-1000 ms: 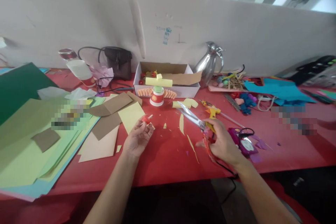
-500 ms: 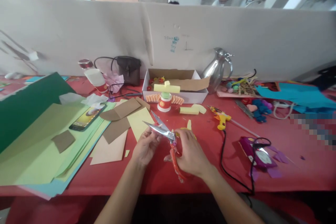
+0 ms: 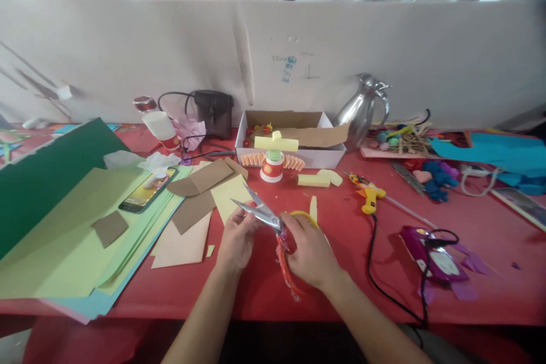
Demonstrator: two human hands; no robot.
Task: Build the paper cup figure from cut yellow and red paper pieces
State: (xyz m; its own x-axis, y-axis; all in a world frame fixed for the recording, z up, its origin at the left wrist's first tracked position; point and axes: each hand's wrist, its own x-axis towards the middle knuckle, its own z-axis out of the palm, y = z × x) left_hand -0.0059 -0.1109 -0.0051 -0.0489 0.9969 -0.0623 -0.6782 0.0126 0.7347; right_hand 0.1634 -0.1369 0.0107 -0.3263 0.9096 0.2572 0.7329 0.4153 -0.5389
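Note:
My right hand (image 3: pixel 313 250) grips a pair of scissors (image 3: pixel 268 217) with red handles, the blades spread and pointing to the upper left. Close to the blades, my left hand (image 3: pixel 236 239) has its thumb and fingers pinched together; what is between them is too small to make out. Something yellow and curved (image 3: pixel 303 215) shows partly behind my right hand. Beyond the hands stands a red and white paper cup (image 3: pixel 272 168) with folded orange paper strips (image 3: pixel 252 159) at its sides. A rolled yellow paper (image 3: pixel 277 143) sits on top.
A yellow glue gun (image 3: pixel 370 199) with a black cord lies to the right, near a purple device (image 3: pixel 435 259). Coloured paper sheets (image 3: pixel 55 227) and a phone (image 3: pixel 147 190) lie at left. A white box (image 3: pixel 298 158) and metal jug (image 3: pixel 362 108) stand behind.
The view has shifted slightly, so the table things sit a little further right. Both hands stay close together, with the scissors still held spread in the right.

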